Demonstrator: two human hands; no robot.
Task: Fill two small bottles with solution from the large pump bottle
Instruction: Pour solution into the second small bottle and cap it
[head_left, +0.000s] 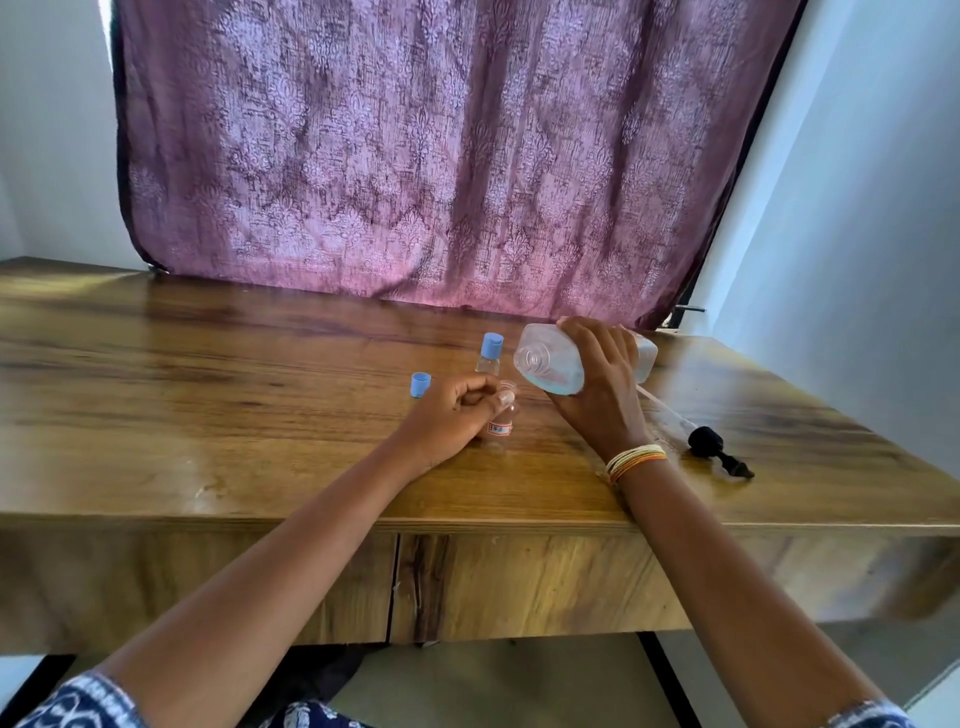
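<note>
Large bottle (550, 364) is gripped tilted by right hand (597, 384), neck above open small bottle (503, 423), which is clasped upright on worktop (208, 389) by left hand (457, 415) fingers. Capped small bottle (489, 354) is just behind.

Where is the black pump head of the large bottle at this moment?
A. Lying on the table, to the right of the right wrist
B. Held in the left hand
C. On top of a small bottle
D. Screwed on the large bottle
A: the black pump head lies on the wooden table beside the right hand, and the large bottle has an open neck.
</note>
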